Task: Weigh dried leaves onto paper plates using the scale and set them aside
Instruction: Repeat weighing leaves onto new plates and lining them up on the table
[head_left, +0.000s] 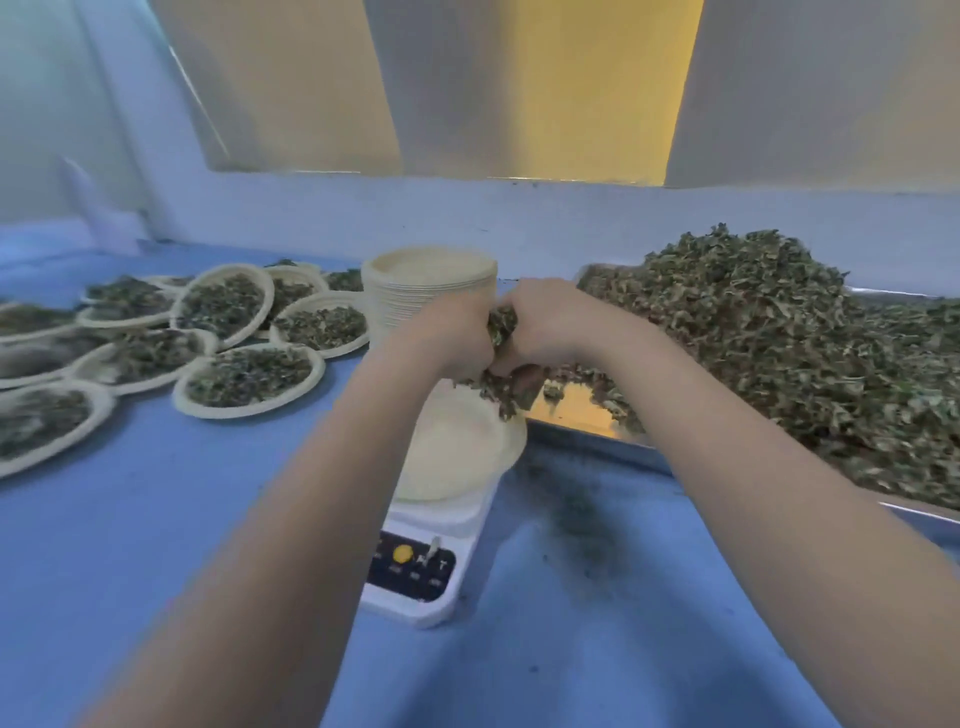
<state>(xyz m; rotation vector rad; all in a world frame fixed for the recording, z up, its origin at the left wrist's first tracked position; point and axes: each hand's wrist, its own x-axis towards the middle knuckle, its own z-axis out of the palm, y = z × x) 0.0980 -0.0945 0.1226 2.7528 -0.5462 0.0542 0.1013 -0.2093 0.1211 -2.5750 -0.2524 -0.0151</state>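
**Handful over the scale**

Both hands, left (447, 338) and right (545, 322), are cupped together round a clump of leaves (501, 358), held above the bare plate (457, 457) on the scale (421, 566). Filled plates (249, 374) already lie aside at left. A big heap (769, 332) and a plate stack (431, 280) remain, so much is probably left.

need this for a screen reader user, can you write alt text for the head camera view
Two hands, left hand and right hand, together grip a clump of dried leaves above an empty paper plate on a white scale. A leaf-heaped metal tray sits right; filled plates and a plate stack lie left.
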